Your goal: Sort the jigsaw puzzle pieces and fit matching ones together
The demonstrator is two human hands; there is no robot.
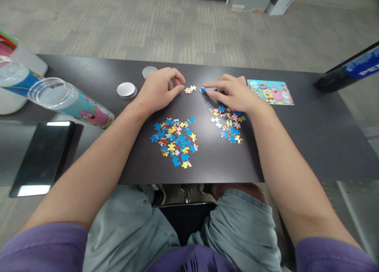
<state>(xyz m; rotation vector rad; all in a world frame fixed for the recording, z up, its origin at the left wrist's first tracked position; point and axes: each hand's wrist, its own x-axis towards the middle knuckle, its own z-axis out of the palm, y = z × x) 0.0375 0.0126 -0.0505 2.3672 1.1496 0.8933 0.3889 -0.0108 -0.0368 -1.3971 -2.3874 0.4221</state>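
Observation:
Two joined tan puzzle pieces (190,89), plain side up, lie on the dark table between my hands. My left hand (162,88) is beside their left end, its fingers loosely bent and a small gap between thumb and fingertips. Across from it, my right hand (232,91) has its index finger stretched out to a small blue puzzle piece (201,89), with the thumb slightly apart below. Nearer me are two loose groups of picture-side-up pieces: a larger, mostly blue and yellow pile (175,139) on the left and a mixed-colour pile (227,124) under my right wrist.
A cartoon picture card (271,92) lies right of my right hand. White round lids (126,89) and a grey disc (149,71) sit left of my left hand. Farther left are clear-topped printed tubes (71,102) and a black tablet-like device (43,157). A dark bottle-like object (346,70) stands far right.

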